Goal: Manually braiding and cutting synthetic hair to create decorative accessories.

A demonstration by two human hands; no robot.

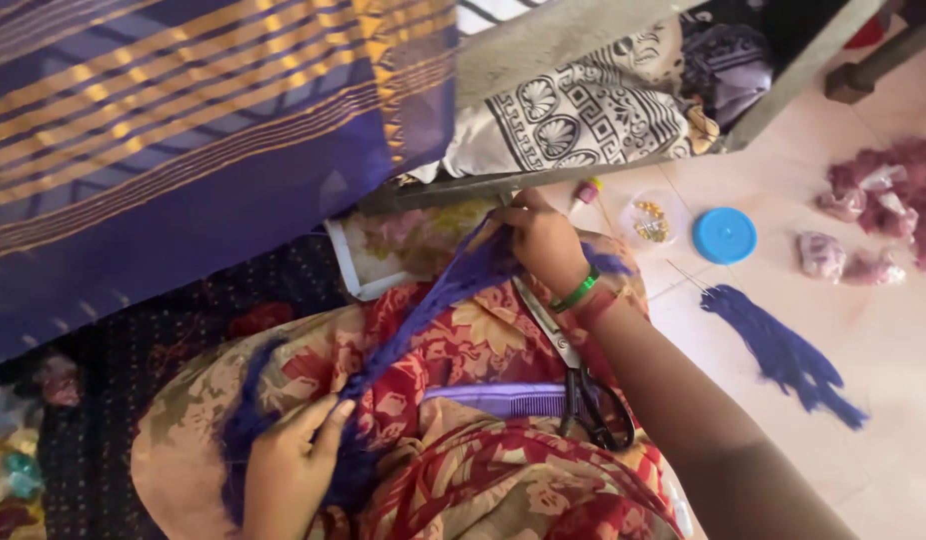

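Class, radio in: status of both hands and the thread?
Left hand and right hand grip purple thread bundle, stretched taut. Scissors and comb on lap beneath.

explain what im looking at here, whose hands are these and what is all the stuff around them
This is one picture from a camera worn on a person's head, looking down at their own lap and hands. There is no machine here.

The right hand pinches one end of a bundle of blue-purple threads, and the left hand grips the other end, so the strands run stretched between them across the flowered red cloth on the lap. Scissors and a purple comb lie on that cloth.

A blue fabric with gold stripes hangs at upper left. On the pale floor lie another tuft of blue threads, a round blue lid, a small clear container of beads and pink bundles in clear bags.
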